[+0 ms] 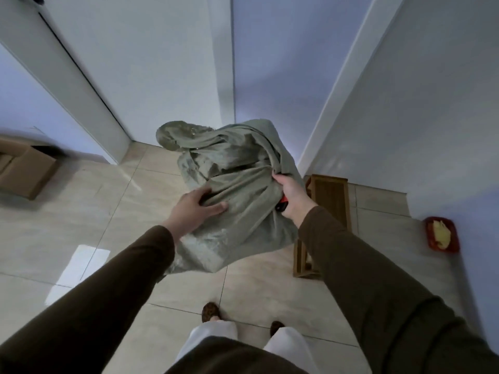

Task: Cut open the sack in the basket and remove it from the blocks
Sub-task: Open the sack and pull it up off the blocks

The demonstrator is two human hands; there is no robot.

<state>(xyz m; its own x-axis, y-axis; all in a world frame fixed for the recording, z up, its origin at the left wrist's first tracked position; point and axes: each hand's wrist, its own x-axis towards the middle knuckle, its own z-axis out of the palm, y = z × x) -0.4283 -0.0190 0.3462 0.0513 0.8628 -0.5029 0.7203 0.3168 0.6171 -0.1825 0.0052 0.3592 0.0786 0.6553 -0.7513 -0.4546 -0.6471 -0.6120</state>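
A grey-green woven sack [232, 190] hangs bunched in the air above the tiled floor, held between both hands. My left hand [197, 205] grips a fold on its near left side, thumb on top of the cloth. My right hand [287, 193] clutches gathered cloth on the right side and also holds a red and black cutter [282, 205] against the palm. Neither a basket nor blocks are in view.
A low wooden rack [330, 201] stands on the floor by the right wall, partly behind the sack. A red tray [442, 236] with yellow pieces lies further right. A cardboard box [24, 171] sits at the left. White doors and walls close the corner ahead.
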